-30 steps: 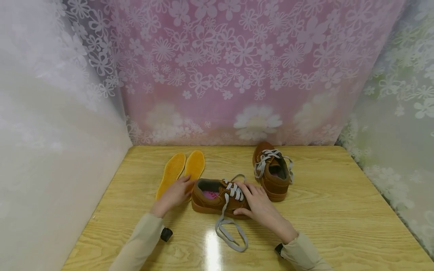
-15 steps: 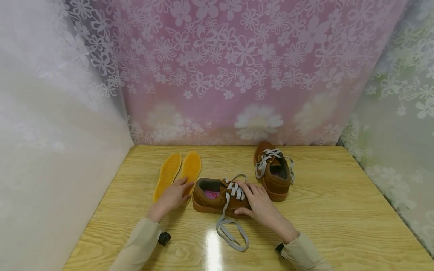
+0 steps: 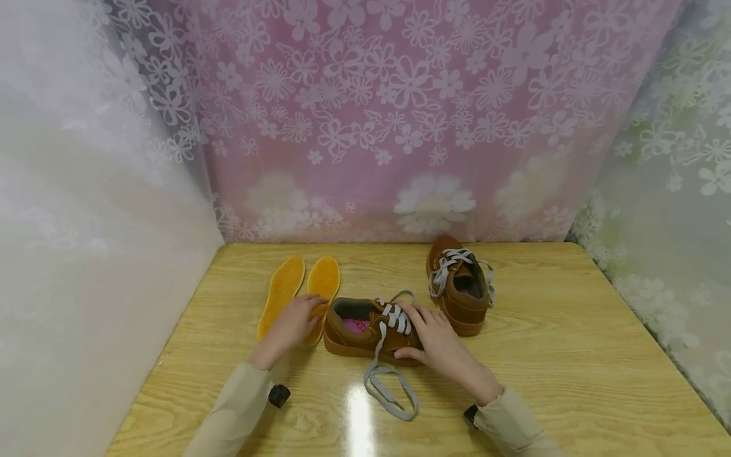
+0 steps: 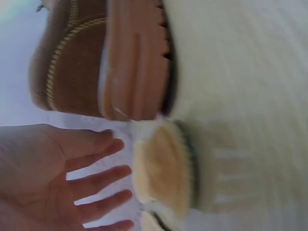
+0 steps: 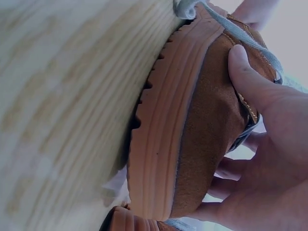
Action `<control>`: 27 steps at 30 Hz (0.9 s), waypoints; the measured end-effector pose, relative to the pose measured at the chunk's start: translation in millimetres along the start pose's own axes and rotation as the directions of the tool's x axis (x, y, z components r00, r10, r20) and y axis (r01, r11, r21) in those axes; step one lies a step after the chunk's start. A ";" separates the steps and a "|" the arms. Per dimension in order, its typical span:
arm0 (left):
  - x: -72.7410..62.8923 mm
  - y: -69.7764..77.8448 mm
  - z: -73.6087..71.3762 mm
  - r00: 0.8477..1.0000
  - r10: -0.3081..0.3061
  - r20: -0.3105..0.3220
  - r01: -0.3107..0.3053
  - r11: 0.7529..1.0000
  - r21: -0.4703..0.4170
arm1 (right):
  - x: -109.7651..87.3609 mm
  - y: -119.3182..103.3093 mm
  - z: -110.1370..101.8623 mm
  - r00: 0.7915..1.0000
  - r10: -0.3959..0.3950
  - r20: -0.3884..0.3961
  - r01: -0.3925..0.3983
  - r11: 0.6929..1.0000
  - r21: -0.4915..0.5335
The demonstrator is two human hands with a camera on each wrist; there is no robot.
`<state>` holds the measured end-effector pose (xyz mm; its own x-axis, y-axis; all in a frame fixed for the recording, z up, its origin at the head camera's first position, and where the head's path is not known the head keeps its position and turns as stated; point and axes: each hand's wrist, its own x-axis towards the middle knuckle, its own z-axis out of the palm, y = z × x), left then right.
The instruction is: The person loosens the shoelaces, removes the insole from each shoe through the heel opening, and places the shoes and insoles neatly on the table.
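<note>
A brown lace-up shoe (image 3: 348, 343) lies sideways at mid-table, its heel to the left and a pink lining showing inside. My right hand (image 3: 442, 348) holds its toe end, thumb on the near side and fingers over the far side; the right wrist view shows this grip on the suede (image 5: 204, 120). Two yellow insoles (image 3: 282, 289) lie side by side left of the shoe. Over the right-hand insole (image 3: 323, 277) my left hand (image 3: 291, 324) is spread. In the left wrist view its straight fingers (image 4: 103, 180) are right by the insole's end (image 4: 166, 168), below the shoe's heel (image 4: 134, 72).
The second brown shoe (image 3: 465, 304) stands at the back right, toe toward the pink flowered curtain (image 3: 354, 158). A loose grey lace (image 3: 394, 406) loops onto the wooden table (image 3: 548, 381) in front of the held shoe. A pale sheet (image 3: 103, 254) borders the left side.
The left hand and the right-hand insole shifted slightly left, away from the shoe's heel; the other insole moved left too. The left fingers then lifted a little. The right hand keeps its grip.
</note>
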<state>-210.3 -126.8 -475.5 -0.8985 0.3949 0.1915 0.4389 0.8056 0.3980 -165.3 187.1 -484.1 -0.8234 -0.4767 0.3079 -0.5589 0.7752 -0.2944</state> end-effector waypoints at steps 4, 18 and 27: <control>13.1 10.7 -7.8 1.000 0.010 -0.019 -0.011 0.998 -0.060 | 0.2 -2.8 -4.2 0.998 -0.036 -0.043 0.036 0.999 0.004; 50.1 52.0 -11.9 0.969 0.227 0.097 -0.199 0.950 -0.242 | -17.8 -46.2 -18.3 0.963 -0.269 -0.003 0.269 0.963 -0.007; 58.1 59.7 5.6 0.960 0.200 0.194 -0.160 0.966 -0.202 | -18.0 -59.2 -4.8 0.928 -0.174 0.329 0.219 0.970 -0.104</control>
<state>-236.3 -53.3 -445.6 -0.7749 0.6258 0.0892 0.5671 0.6258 0.5355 -116.9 151.7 -467.9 -0.6991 -0.7139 0.0400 -0.7124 0.6907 -0.1237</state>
